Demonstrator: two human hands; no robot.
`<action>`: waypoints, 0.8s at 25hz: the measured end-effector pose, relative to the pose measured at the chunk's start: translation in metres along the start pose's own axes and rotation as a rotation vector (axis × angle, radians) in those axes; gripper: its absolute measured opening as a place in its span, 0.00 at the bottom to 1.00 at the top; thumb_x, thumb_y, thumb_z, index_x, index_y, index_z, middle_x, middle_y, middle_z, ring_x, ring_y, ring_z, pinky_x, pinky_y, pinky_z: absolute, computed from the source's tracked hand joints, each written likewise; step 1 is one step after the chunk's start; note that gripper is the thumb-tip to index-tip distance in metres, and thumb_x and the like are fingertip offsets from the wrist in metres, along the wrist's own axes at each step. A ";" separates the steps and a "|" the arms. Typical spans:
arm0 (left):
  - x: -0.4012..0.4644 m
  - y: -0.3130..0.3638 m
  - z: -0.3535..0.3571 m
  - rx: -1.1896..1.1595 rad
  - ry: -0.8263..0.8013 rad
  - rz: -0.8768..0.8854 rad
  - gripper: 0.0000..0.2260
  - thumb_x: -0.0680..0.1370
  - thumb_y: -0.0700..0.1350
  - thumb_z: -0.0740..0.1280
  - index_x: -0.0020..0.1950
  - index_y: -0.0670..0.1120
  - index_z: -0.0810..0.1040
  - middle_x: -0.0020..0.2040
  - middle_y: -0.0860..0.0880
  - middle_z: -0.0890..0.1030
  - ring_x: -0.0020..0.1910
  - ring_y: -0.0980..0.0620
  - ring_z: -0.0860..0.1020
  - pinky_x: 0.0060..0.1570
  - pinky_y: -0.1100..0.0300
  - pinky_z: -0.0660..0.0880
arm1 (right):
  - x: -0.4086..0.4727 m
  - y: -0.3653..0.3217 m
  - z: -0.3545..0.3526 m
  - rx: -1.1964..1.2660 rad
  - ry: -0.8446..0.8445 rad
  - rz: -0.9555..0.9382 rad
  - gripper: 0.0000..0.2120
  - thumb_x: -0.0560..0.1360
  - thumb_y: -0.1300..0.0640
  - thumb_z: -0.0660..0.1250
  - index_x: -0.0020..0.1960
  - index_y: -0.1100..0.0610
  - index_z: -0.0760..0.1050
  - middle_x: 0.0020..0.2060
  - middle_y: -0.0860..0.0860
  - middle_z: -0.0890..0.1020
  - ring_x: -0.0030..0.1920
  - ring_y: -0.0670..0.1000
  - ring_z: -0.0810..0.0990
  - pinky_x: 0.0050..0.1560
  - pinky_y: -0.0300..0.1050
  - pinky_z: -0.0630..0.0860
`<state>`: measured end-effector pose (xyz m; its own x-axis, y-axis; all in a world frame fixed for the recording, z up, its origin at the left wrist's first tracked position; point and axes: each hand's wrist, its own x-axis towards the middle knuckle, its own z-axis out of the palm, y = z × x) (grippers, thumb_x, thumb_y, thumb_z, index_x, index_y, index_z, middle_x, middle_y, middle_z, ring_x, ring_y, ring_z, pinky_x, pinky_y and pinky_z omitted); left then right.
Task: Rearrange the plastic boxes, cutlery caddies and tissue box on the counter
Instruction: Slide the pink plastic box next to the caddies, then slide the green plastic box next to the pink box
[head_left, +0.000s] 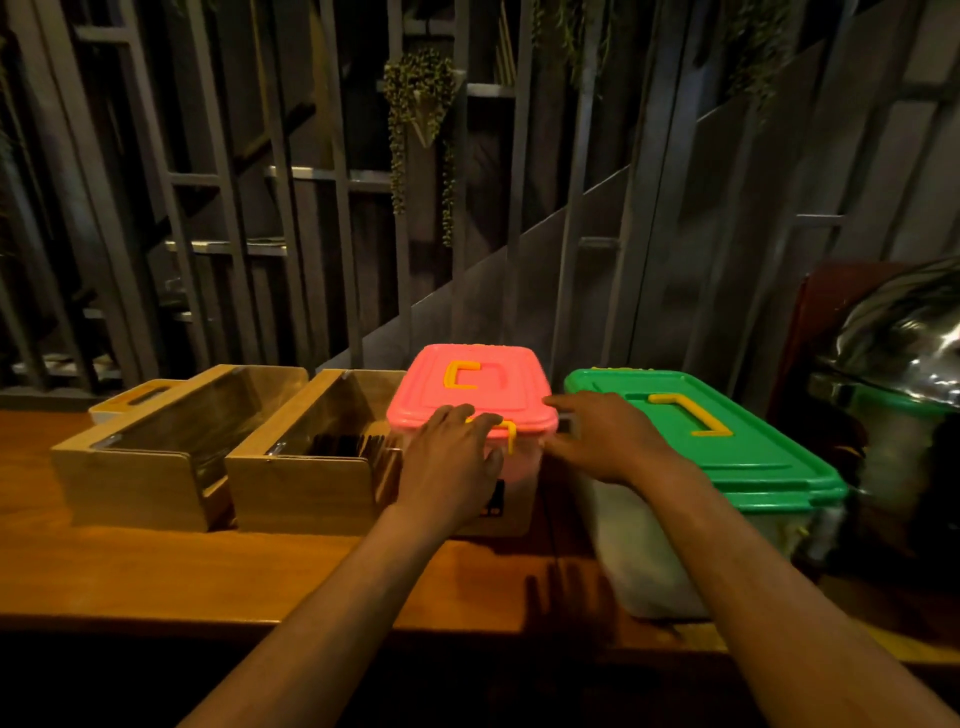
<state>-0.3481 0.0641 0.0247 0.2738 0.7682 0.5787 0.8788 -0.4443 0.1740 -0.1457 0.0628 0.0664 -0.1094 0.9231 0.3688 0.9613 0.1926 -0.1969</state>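
Note:
A clear plastic box with a pink lid (483, 387) and yellow latches stands mid-counter. My left hand (449, 462) lies on its front left corner, fingers over the lid edge by the latch. My right hand (605, 436) presses its right side, fingertips on the lid corner. Directly to its right stands a bigger box with a green lid (737, 447). Left of the pink box are two wooden cutlery caddies with clear flaps, one near (306, 483) and one further left (135, 478). A tissue box (137, 397) with a yellow top peeks from behind the left caddy.
The wooden counter (208, 571) ends in a front edge close to me. A shiny steel dome cover (909, 338) stands at the far right beside the green box. Grey slatted railing and hanging plants rise behind the counter.

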 end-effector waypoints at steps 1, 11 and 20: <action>-0.001 0.015 0.000 -0.028 0.024 0.012 0.18 0.77 0.53 0.62 0.66 0.52 0.75 0.65 0.47 0.78 0.65 0.44 0.72 0.60 0.48 0.70 | -0.009 0.014 -0.010 0.001 0.059 -0.025 0.28 0.69 0.39 0.69 0.67 0.46 0.72 0.65 0.51 0.78 0.63 0.56 0.75 0.61 0.52 0.72; 0.001 0.176 0.054 -0.231 0.044 0.045 0.27 0.74 0.64 0.55 0.67 0.52 0.74 0.64 0.45 0.77 0.65 0.45 0.72 0.65 0.51 0.68 | -0.107 0.201 -0.066 0.119 0.018 0.174 0.44 0.55 0.24 0.64 0.63 0.48 0.77 0.67 0.54 0.75 0.65 0.55 0.74 0.66 0.49 0.69; -0.012 0.193 0.086 -0.086 0.031 0.008 0.26 0.76 0.67 0.53 0.70 0.57 0.71 0.69 0.48 0.73 0.72 0.47 0.65 0.70 0.52 0.64 | -0.110 0.230 -0.010 0.303 0.126 0.082 0.43 0.57 0.42 0.80 0.69 0.44 0.70 0.69 0.53 0.66 0.69 0.58 0.66 0.69 0.55 0.66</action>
<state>-0.1481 0.0088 -0.0177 0.2672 0.7505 0.6044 0.8396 -0.4892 0.2363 0.0898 0.0019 -0.0105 0.0155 0.8947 0.4463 0.8446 0.2272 -0.4848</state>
